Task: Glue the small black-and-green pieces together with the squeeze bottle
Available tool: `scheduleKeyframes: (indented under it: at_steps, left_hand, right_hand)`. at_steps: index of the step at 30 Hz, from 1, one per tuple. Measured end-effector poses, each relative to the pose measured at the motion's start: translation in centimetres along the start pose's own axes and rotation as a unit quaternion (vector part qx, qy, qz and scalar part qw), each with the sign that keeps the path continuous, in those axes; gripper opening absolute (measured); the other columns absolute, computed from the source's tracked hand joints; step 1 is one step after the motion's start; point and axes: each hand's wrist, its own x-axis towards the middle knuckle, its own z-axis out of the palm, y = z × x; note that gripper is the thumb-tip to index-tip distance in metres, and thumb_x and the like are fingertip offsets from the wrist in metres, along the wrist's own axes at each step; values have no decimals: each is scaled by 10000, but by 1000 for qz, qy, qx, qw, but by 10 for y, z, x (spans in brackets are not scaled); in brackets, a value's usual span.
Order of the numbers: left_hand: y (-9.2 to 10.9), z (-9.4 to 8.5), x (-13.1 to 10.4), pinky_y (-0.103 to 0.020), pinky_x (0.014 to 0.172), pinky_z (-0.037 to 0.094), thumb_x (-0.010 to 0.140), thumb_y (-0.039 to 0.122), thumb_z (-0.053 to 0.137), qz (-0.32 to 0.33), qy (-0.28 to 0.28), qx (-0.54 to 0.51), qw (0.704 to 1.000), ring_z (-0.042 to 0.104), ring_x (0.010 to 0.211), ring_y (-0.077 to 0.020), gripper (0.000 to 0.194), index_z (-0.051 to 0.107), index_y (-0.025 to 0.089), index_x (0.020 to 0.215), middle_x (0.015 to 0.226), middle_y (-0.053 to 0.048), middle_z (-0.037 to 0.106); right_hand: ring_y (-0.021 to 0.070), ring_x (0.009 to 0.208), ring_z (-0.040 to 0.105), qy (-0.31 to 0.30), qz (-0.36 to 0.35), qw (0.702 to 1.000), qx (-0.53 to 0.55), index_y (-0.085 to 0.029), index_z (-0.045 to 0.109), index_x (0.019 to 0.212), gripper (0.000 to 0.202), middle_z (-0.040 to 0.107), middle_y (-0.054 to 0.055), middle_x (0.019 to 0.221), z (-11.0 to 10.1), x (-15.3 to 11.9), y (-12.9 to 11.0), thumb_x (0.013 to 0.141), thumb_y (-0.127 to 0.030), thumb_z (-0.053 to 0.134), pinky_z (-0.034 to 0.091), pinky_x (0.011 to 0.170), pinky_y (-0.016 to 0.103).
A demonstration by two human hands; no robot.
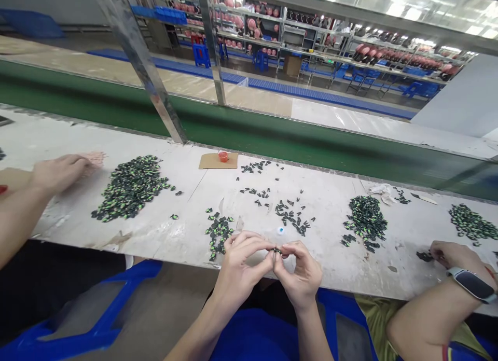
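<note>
Between the fingertips of both hands, just over the table's front edge, is a small black and green part [276, 250]. My left hand [245, 257] pinches it from the left, thumb against forefinger. From the other side my right hand [299, 272] pinches the same part. Fingers cover most of it, so its exact kind is hidden. Left of my hands lies a small group of black and green pieces [219, 232]. Beyond my fingers are scattered slim black pieces [290, 216], and a small white and blue item [280, 230] sits close by.
A red cup [223, 156] stands on cardboard [206, 161] at the back. Larger heaps of black and green pieces lie left [132, 187] and right [365, 221]. Co-workers' hands [58, 173] work at both sides. A metal post [155, 91] rises from the rear edge.
</note>
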Motion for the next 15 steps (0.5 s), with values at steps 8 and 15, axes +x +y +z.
scheduleKeyframes:
  at_steps: [8,15]
  left_hand:
    - [-3,8,-3,-391,918,392,859,267,602,62,-22,8,998,651,880,-195,130,692,259,953,850,-3,751]
    - [-74,-37,21,-497,972,361,872,285,542,-79,113,193,972,622,1028,-275,223,684,235,1037,1050,-69,730]
  right_hand:
    - [153,650,614,-65,20,998,6,-209,684,964,232,667,26,735,-27,10,3,780,-87,613,527,584,286]
    - [214,662,643,152,123,934,-300,-157,703,800,183,691,87,774,-100,16,48,785,-333,654,536,679,391]
